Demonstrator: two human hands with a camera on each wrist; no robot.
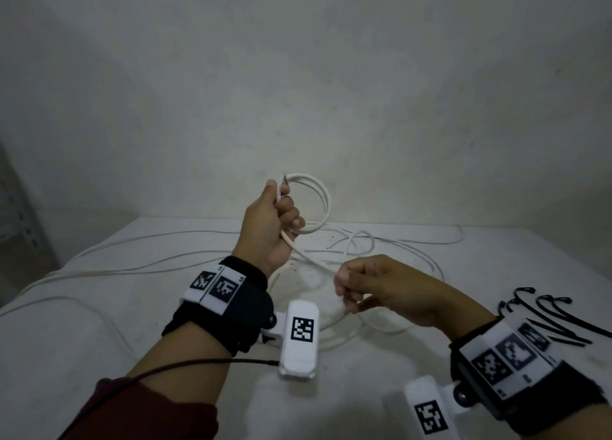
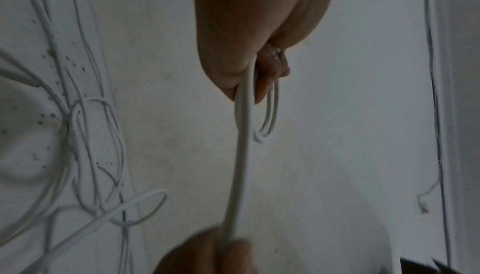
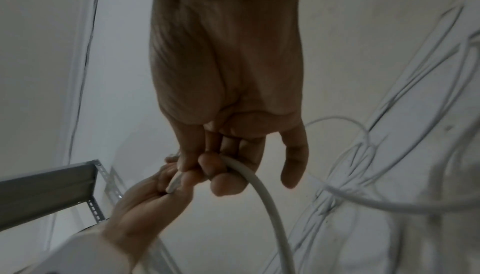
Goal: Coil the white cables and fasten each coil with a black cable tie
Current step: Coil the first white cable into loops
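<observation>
My left hand [image 1: 278, 222] is raised above the table and grips a small coil of white cable [image 1: 323, 201], whose cut end sticks up past the thumb. From that fist the white cable [image 1: 311, 261] runs down to my right hand [image 1: 362, 285], which pinches it lower and nearer to me. The left wrist view shows the cable [image 2: 242, 155] taut between the left hand [image 2: 255, 85] and the right hand [image 2: 215, 255]. In the right wrist view the right hand's fingers [image 3: 218, 173] curl round the cable [image 3: 270, 208]. Several black cable ties [image 1: 549, 317] lie on the table at the right.
More white cable [image 1: 371, 241] sprawls in loose loops over the white table [image 1: 99, 333], with long runs going left [image 1: 132, 261] and along the far edge. A pale wall stands close behind. A grey metal shelf frame [image 3: 52, 188] is off to the left.
</observation>
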